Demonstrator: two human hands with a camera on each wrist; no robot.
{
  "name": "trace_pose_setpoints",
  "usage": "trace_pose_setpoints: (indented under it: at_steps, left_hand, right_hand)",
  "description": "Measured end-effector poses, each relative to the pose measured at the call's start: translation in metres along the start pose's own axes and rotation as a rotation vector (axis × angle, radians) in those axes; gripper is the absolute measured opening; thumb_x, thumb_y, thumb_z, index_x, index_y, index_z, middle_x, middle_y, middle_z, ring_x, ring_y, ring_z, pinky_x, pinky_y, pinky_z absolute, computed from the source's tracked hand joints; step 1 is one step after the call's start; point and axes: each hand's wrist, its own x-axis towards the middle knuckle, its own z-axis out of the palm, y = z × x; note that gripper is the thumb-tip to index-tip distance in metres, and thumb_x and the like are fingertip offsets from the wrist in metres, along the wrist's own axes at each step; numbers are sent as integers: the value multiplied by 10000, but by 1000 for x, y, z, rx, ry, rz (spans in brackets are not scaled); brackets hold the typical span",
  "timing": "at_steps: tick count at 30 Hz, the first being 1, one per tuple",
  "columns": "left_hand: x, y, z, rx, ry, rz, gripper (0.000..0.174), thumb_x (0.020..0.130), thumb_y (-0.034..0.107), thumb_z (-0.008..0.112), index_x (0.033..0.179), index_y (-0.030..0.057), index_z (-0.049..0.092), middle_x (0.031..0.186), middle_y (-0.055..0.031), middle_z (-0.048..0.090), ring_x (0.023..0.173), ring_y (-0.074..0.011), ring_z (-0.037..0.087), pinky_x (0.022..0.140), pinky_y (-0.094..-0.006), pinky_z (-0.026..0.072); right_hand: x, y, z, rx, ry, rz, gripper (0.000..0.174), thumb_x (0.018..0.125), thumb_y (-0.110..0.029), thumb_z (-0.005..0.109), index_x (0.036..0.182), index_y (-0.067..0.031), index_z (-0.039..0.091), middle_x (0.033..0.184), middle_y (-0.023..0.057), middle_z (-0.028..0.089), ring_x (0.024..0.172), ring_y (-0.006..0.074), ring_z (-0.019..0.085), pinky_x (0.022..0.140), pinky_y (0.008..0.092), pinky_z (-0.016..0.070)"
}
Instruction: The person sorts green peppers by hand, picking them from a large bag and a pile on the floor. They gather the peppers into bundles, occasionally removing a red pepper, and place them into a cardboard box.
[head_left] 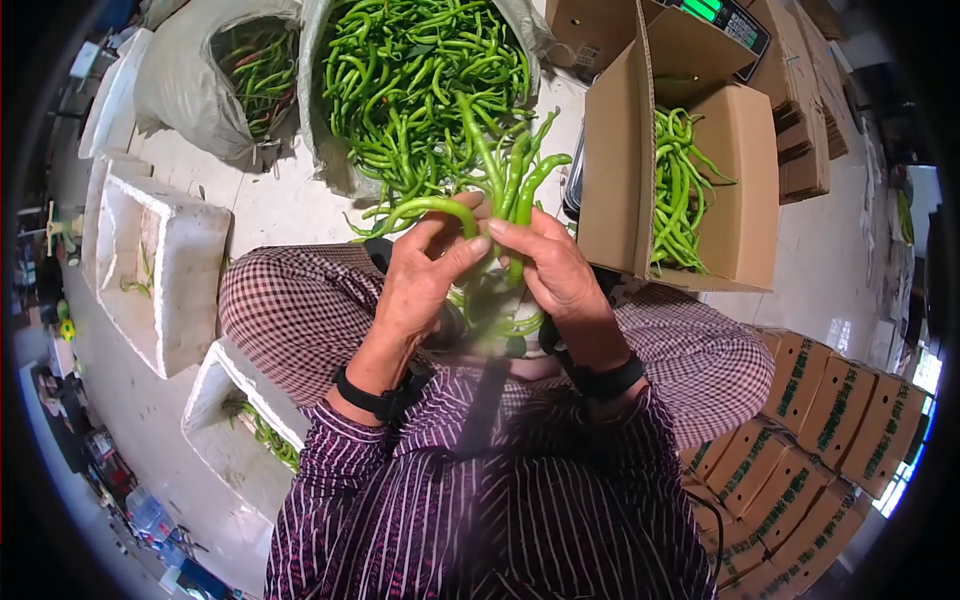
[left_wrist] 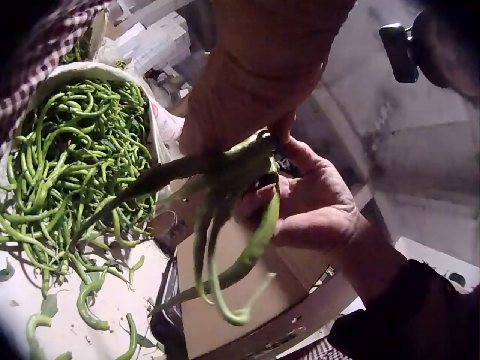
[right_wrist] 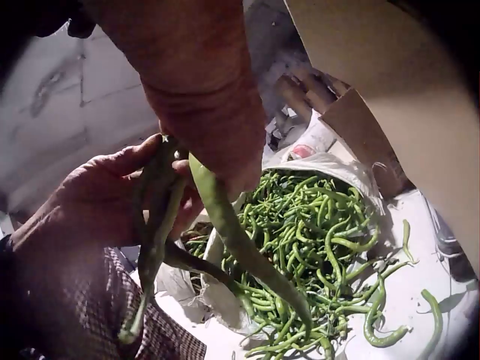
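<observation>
Bunch of green peppers point(head_left: 505, 185) sat above the lap, gripped from both sides. Left hand point(head_left: 425, 275) curled round the stems; right hand point(head_left: 555, 265) pinched them too, fingers touching the left's. Pepper tips fanned toward the open sack point(head_left: 318, 125) ahead. Cardboard box point(head_left: 745, 170) at right held more peppers.

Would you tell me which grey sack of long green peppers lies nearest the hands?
The fuller grey sack straight ahead, not the smaller left sack.
</observation>
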Motion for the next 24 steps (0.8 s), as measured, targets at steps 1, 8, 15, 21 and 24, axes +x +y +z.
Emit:
trace_pose_setpoints:
  at_steps: [1, 8, 15, 21, 24]
  left_hand:
    - [0, -1, -1, 52, 29, -10, 520, 882, 113, 655, 1339, -51, 470, 1206, -156, 590, 1111, -199, 568, 971, -303, 445]
    - [6, -11, -4, -230, 148, -38, 352, 970, 125, 528, 1276, -50, 529, 1070, -113, 627, 977, -160, 594, 842, -267, 487]
    - [6, 2, -3, 27, 169, -51, 420, 874, 160, 660, 1241, -13, 551, 1018, -76, 627, 900, -121, 586, 750, -244, 483]
    - [2, 10, 2, 241, 72, -78, 380, 805, 55, 650, 1163, -32, 558, 1039, -65, 598, 958, -148, 582, 857, -279, 477]
    - [5, -1, -9, -51, 229, 8, 321, 792, 53, 597, 1099, -31, 553, 985, -66, 575, 885, -162, 576, 773, -271, 479]
  right_hand:
    - [3, 3, 0, 2, -1, 0, 399, 935, -190, 589, 1273, 11, 524, 1117, 35, 610, 1050, 103, 556, 913, 271, 439]
    - [19, 28, -28, 227, -84, -98, 308, 925, -116, 612, 1197, 3, 529, 1044, 82, 636, 933, 165, 635, 853, 302, 526]
    - [20, 30, -34, 226, -85, -28, 332, 906, -84, 629, 1201, 27, 525, 1031, 76, 638, 924, 156, 634, 842, 301, 531]
    - [16, 28, -33, 16, -2, -69, 261, 886, -137, 669, 1107, -4, 627, 970, 35, 662, 860, 106, 618, 781, 276, 501]
    - [14, 25, -50, -177, 16, -27, 260, 870, -173, 690, 1074, -16, 651, 929, 24, 661, 812, 96, 596, 758, 266, 478]
